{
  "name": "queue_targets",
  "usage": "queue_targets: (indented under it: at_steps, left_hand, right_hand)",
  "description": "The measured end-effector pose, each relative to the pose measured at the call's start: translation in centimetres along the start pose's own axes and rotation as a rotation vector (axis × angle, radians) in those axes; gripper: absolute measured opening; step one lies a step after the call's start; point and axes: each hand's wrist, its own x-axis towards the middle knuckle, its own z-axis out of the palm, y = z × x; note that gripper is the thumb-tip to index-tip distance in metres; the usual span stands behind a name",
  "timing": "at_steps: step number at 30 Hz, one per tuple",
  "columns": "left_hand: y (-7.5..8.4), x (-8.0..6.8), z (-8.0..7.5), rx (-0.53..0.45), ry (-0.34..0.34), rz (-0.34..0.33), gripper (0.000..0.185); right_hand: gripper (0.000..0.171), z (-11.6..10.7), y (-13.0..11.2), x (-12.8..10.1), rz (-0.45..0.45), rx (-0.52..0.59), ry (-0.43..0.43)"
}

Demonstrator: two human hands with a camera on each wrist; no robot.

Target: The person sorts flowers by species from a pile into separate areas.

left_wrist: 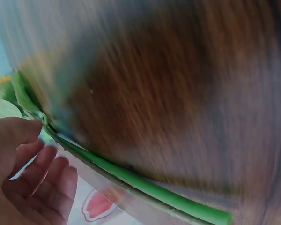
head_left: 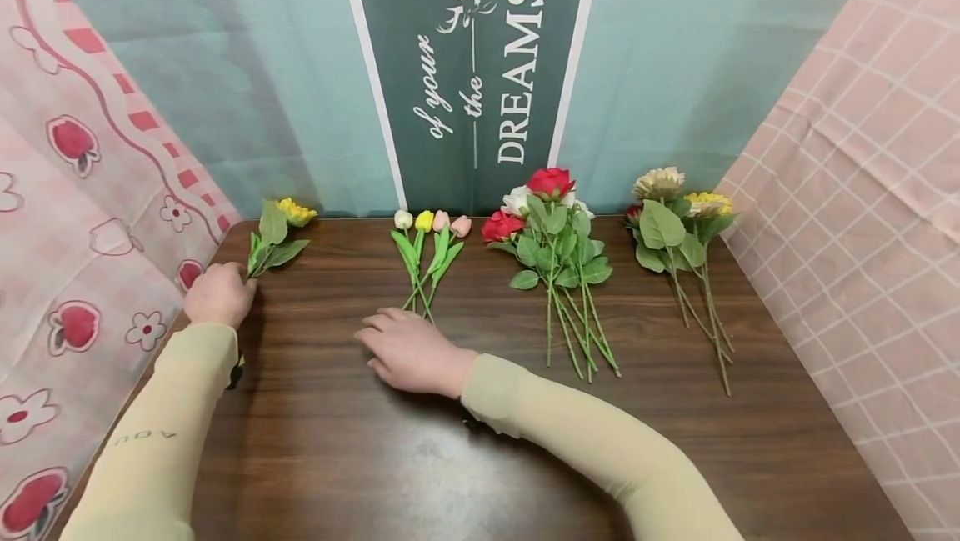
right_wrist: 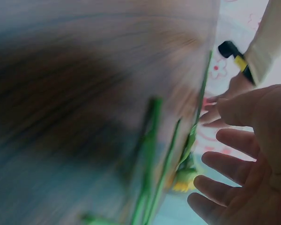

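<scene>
At the left end of the table, a yellow flower (head_left: pixel 295 212) with broad leaves lies with its stems towards the near side. My left hand (head_left: pixel 220 295) is at these stems, its thumb tip right by them and its fingers loosely bent in the left wrist view. Two stems, a thick bright green stem (left_wrist: pixel 178 199) and a thinner brownish one, run past the hand. My right hand (head_left: pixel 412 352) is over the table just below the tulips (head_left: pixel 425 253), which are white, yellow and pink with crossing stems. Its fingers are spread and hold nothing in the right wrist view.
Red and white roses (head_left: pixel 553 232) lie to the right of the tulips, stems towards me. Farther right are beige and yellow flowers (head_left: pixel 678 220) with long brown stems. Patterned cloths hang around the brown wooden table (head_left: pixel 337 466) at the back and both sides.
</scene>
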Motion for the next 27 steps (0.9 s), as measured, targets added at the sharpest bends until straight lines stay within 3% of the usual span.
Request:
queue_targets:
  at_steps: [6,16,22,27]
  left_hand:
    - [-0.9,-0.2,-0.3,0.021,-0.018,-0.024,0.023]
    - [-0.4,-0.1,-0.9,0.013,-0.050,-0.023,0.023]
    - [0.8,0.0,-2.0,-0.062,-0.063,0.032,0.024]
    - [3.3,0.1,-2.6,-0.140,-0.084,0.077,0.033]
  right_hand:
    - [0.047,-0.3,-1.4,0.4,-0.042,-0.017,0.004]
    - [0.044,0.5,-0.2,-0.7,0.008,0.038,-0.001]
    - [0.041,0.1,0.9,-1.4,0.022,0.064,0.033]
    - [0.040,0.0,2.2,-2.2,0.068,0.117,0.049]
